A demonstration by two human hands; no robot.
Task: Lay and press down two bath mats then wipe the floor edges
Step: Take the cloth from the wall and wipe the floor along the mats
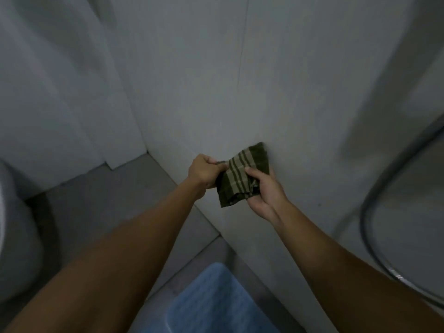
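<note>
Both bare forearms reach forward and slightly upward from the bottom of the view, converging in front of a pale grey wall [288, 92]. The left hand [205, 173] is curled into a fist, knuckles turned up and away, its fingers closed over the left edge of a dark green cloth [242, 175] that has pale tan stripes. The right hand [265, 192] is turned palm-up beneath the same cloth, cradling its lower right side, with the thumb pressed on top of the fabric near the striped band. So both hands are closed on the cloth, which is bunched and folded between them, held up in the air with its upper corner close against or touching the wall; which of the two cannot be told. The left arm stretches longer and straighter, the right arm bends a little at the wrist. Below the arms a blue bath mat [216, 306] lies flat on the grey tiled floor [134, 188], its right edge near the base of the wall; only one mat shows here. At the far left a rounded white toilet [14, 236] edge stands on the floor, well apart from the hands. At the right a curved grey hose [370, 236] with a metallic fitting hangs beside a pale fixture, blurred.
</note>
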